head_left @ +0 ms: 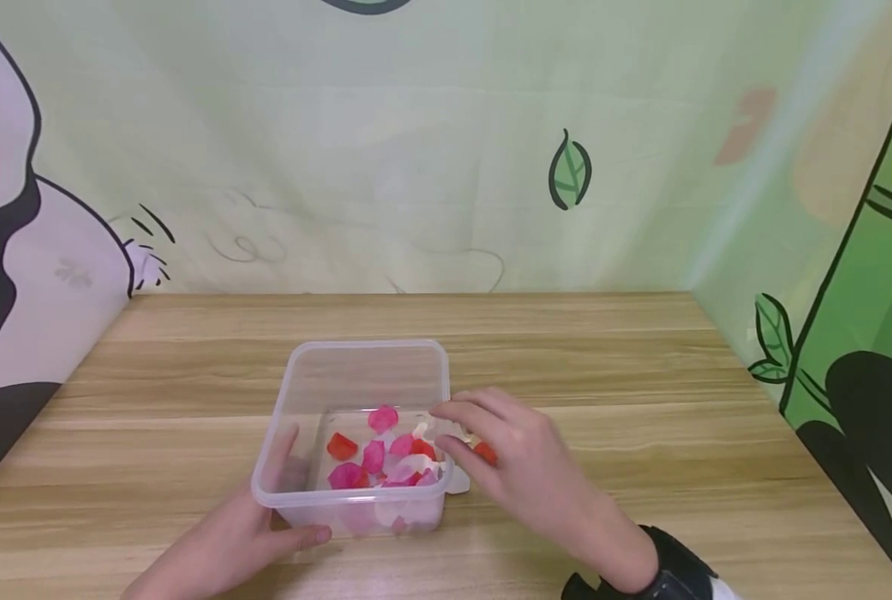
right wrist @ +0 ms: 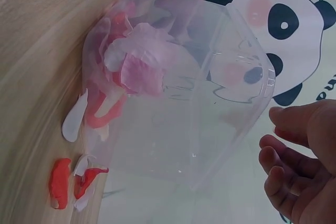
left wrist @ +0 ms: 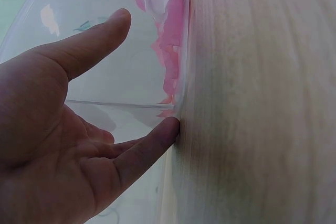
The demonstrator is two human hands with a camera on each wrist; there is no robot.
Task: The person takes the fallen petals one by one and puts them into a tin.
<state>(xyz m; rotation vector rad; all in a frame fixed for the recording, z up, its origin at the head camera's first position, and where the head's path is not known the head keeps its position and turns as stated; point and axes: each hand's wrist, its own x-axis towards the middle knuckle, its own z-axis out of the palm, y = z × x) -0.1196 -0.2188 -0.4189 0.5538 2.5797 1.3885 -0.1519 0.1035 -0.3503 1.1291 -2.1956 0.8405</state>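
Note:
A clear plastic box (head_left: 356, 499) stands on the wooden table, with pink, red and white petals (head_left: 373, 457) scattered in its bottom. My left hand (head_left: 243, 521) rests around its near left corner, thumb along the front and fingers by the left side; in the left wrist view these fingers are nearly straight. Over the right rim hover the loosely bent fingers of my right hand (head_left: 524, 458), nothing visible between them. Outside the box on the right lie a red petal (right wrist: 60, 183), a white petal (right wrist: 74, 119) and a red-and-white clump (right wrist: 86, 182), partly hidden by that hand in the head view.
Behind the table (head_left: 611, 358) hangs a light green cloth backdrop (head_left: 446, 167) printed with leaves and pandas. Another printed cloth side (head_left: 851, 275) bounds the table on the right. A black band (head_left: 671, 567) circles the right wrist.

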